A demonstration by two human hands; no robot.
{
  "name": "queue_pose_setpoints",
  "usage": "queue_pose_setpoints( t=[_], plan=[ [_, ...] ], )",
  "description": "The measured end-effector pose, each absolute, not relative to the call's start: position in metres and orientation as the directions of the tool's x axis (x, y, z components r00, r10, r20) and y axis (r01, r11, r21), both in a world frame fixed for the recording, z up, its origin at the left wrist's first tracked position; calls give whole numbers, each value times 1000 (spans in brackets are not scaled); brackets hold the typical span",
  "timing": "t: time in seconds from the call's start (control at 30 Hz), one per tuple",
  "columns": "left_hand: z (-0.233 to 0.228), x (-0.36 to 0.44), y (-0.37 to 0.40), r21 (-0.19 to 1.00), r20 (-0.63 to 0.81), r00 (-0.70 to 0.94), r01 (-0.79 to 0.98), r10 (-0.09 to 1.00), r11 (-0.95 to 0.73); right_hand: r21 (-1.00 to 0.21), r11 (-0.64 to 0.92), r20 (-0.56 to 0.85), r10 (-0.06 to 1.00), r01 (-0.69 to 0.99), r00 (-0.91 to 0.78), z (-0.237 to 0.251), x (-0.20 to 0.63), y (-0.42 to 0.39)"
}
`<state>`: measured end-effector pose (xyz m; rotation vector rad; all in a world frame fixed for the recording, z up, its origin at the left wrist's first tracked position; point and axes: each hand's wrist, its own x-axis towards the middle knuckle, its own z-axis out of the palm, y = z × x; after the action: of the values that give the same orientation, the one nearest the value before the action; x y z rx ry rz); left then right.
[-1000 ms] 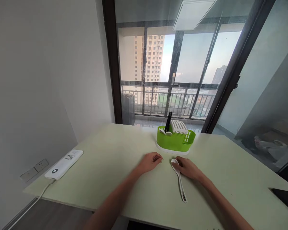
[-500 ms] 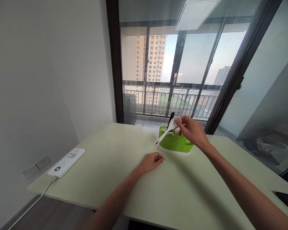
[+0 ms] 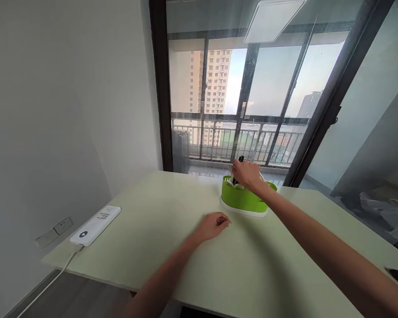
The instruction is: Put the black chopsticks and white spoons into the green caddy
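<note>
Reaching over the green caddy (image 3: 243, 201) at far centre, right hand (image 3: 247, 173) is gripping a white spoon (image 3: 231, 170), seemingly light, stiff, slick: pinching mid-handle is safest. Left hand (image 3: 215, 222) is resting loosely curled, holding nothing.

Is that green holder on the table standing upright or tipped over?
Upright: the green holder sits flat on its white base on the table, black sticks rising from it.
</note>
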<state>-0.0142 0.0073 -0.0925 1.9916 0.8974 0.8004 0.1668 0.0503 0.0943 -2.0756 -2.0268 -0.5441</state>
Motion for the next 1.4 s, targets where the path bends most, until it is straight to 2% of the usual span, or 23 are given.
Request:
queue_pose_setpoints(
  t=[0.23,0.63,0.73,0.9,0.97,1.03,1.17,1.3,1.4],
  plan=[
    [-94,-14,7,845,244,542,289,804,-451,137,14,299,953,990,-55,83,155,72],
    [-92,-14,7,855,242,548,271,801,-443,114,178,177,965,977,-196,93,152,70],
    [-93,-14,7,851,244,547,275,801,-447,91,182,195,961,979,-197,94,156,67],
    [-92,-14,7,855,238,556,269,796,-443,51,141,307,940,989,-150,97,172,62],
    [-91,-14,6,856,243,555,263,795,-445,-2,110,367,925,994,-102,97,180,61],
    [-90,-14,5,856,240,553,267,798,-443,-104,106,435,899,989,-51,94,190,60],
    [-89,-13,4,861,225,553,273,802,-430,-298,183,539,842,937,7,80,209,60],
    [-89,-14,5,859,240,553,261,798,-440,-384,281,606,795,880,11,65,223,62],
    [-90,-14,5,854,250,552,261,795,-450,-422,296,621,783,857,36,56,230,60]
  ],
)
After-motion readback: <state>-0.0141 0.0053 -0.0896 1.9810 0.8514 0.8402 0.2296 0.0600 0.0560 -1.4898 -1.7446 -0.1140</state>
